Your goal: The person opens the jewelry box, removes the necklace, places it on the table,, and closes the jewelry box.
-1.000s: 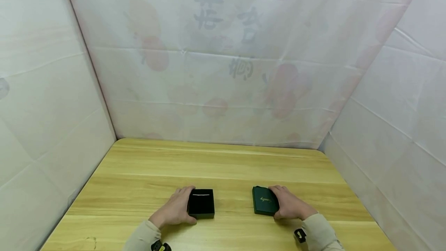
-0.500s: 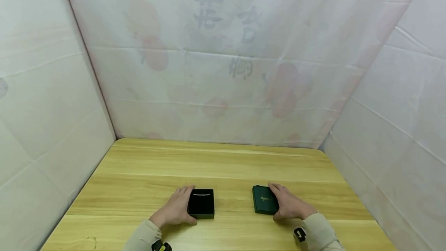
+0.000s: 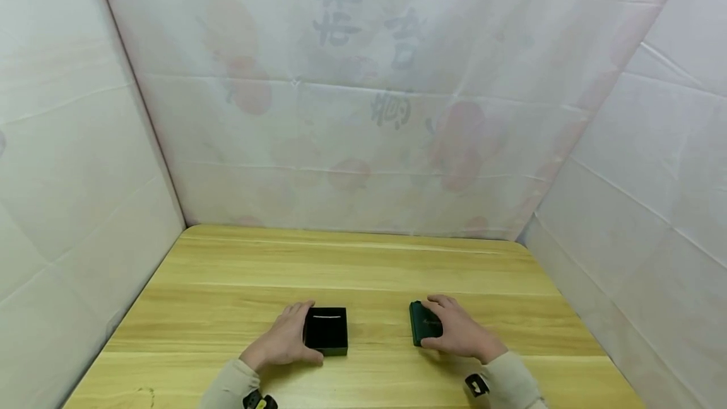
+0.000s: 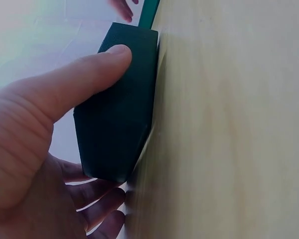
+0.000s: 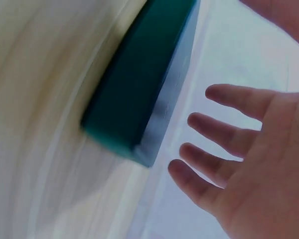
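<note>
A small open dark green gift box base (image 3: 336,353), black inside with a thin pale strip near its back edge, sits on the table. My left hand (image 3: 284,336) grips it from the left; in the left wrist view the thumb (image 4: 97,72) presses one side wall and the fingers lie round the opposite side. To the right lies the green box lid (image 3: 422,327), its gold lettering mostly covered by my right hand (image 3: 457,328). Seen from the right wrist, the right hand's fingers are spread and relaxed, apart from the lid (image 5: 139,74).
The wooden table (image 3: 363,270) has rounded far corners. Pale cloth walls enclose it: a printed back sheet (image 3: 352,112), a left wall (image 3: 68,144) and a right wall (image 3: 642,175). Dark wrist straps (image 3: 477,385) show at the sleeves.
My right hand has let go of the lid's right side and moved up and left over it. My left hand keeps its hold on the box base, which stays in place.
</note>
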`<action>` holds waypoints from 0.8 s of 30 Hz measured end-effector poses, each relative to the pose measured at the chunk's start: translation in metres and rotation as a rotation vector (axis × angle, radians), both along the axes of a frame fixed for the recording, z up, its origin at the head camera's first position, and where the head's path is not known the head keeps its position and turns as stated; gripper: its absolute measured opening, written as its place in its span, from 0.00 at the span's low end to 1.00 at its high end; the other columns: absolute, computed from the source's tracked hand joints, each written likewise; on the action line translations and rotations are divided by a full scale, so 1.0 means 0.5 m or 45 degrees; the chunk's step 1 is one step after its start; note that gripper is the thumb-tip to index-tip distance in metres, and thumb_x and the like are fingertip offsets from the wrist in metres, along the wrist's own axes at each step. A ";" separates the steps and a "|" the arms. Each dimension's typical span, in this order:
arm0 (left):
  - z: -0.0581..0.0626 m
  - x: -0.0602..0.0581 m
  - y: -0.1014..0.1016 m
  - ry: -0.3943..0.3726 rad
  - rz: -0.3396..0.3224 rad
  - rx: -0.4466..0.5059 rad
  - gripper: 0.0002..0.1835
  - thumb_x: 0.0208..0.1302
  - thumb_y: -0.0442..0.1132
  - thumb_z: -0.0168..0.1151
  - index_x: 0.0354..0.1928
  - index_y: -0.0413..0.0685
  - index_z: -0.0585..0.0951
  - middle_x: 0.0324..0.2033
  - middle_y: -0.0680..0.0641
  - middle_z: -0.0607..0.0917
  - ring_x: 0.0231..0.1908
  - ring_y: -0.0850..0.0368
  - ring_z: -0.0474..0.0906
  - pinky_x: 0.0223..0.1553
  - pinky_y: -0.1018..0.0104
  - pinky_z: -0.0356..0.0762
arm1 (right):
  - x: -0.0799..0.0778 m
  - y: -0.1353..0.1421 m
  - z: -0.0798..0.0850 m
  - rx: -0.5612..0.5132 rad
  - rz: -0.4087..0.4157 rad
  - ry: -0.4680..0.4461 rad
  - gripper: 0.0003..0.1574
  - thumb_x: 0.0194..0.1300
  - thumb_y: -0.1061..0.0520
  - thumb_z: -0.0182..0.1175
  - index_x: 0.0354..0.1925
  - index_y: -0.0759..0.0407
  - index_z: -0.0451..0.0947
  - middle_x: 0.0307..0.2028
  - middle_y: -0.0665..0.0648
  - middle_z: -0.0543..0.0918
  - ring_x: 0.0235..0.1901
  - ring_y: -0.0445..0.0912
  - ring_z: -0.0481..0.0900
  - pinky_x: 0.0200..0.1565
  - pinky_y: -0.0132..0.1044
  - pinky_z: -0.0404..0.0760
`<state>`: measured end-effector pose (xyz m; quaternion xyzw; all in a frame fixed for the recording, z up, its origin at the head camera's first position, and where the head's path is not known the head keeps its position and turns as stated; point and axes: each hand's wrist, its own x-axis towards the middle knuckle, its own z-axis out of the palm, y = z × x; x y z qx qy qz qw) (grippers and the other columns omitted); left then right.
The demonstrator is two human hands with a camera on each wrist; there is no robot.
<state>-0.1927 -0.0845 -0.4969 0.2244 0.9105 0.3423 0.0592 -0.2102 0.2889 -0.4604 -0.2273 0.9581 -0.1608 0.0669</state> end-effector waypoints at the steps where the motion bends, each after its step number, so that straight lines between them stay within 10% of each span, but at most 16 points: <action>1: 0.001 0.000 0.000 -0.005 -0.001 0.002 0.57 0.35 0.61 0.68 0.63 0.36 0.54 0.56 0.38 0.63 0.55 0.40 0.57 0.51 0.44 0.57 | 0.000 -0.005 0.000 -0.010 0.002 0.018 0.44 0.51 0.38 0.60 0.60 0.58 0.62 0.58 0.62 0.61 0.57 0.58 0.56 0.48 0.55 0.64; 11: 0.002 -0.002 -0.002 -0.016 -0.018 0.010 0.56 0.36 0.63 0.67 0.62 0.35 0.55 0.56 0.37 0.63 0.55 0.39 0.57 0.51 0.44 0.57 | -0.002 -0.052 -0.007 -0.059 0.101 0.223 0.25 0.57 0.50 0.58 0.51 0.60 0.72 0.42 0.52 0.72 0.43 0.45 0.71 0.42 0.43 0.72; 24: 0.004 -0.002 -0.002 -0.040 -0.013 0.032 0.54 0.38 0.61 0.67 0.62 0.35 0.56 0.57 0.37 0.63 0.56 0.39 0.56 0.51 0.44 0.57 | -0.003 -0.097 -0.005 -0.042 0.188 0.187 0.21 0.59 0.50 0.56 0.48 0.59 0.73 0.42 0.51 0.74 0.42 0.45 0.72 0.41 0.41 0.73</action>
